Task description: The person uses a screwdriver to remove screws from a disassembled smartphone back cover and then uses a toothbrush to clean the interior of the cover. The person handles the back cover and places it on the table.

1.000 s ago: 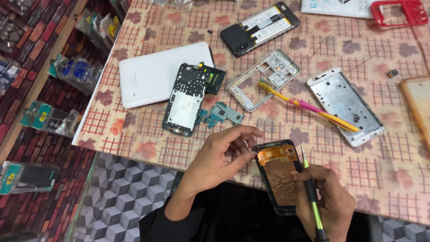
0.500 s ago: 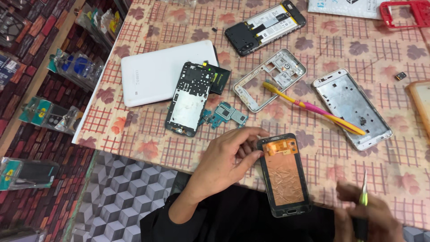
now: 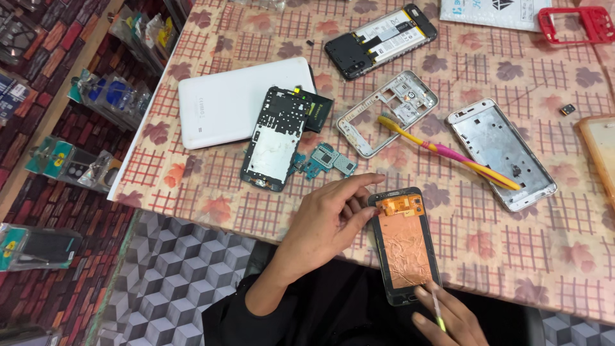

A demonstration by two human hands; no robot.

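An opened phone screen assembly [image 3: 405, 247] with a copper-foil back and an orange flex lies at the table's near edge. My left hand [image 3: 327, 224] grips its upper left side with thumb and fingers. My right hand [image 3: 448, 317], at the bottom of the head view, holds a thin yellow-green tool [image 3: 438, 311] just below the assembly's lower end. A small blue-green circuit board [image 3: 328, 160] rests on the cloth just above my left hand.
A patterned tablecloth [image 3: 211, 192] carries a white tablet [image 3: 224, 106], a black phone frame [image 3: 277, 138], a silver mid-frame [image 3: 387, 112], a yellow-pink toothbrush [image 3: 448, 154], a metal chassis [image 3: 500, 150], a phone with its battery exposed [image 3: 381, 38] and a red frame [image 3: 576, 22]. Racks of packaged goods stand at left.
My right hand has pulled down and away from the assembly's right side to below its bottom end, tool still in it. The left hand keeps its grip.
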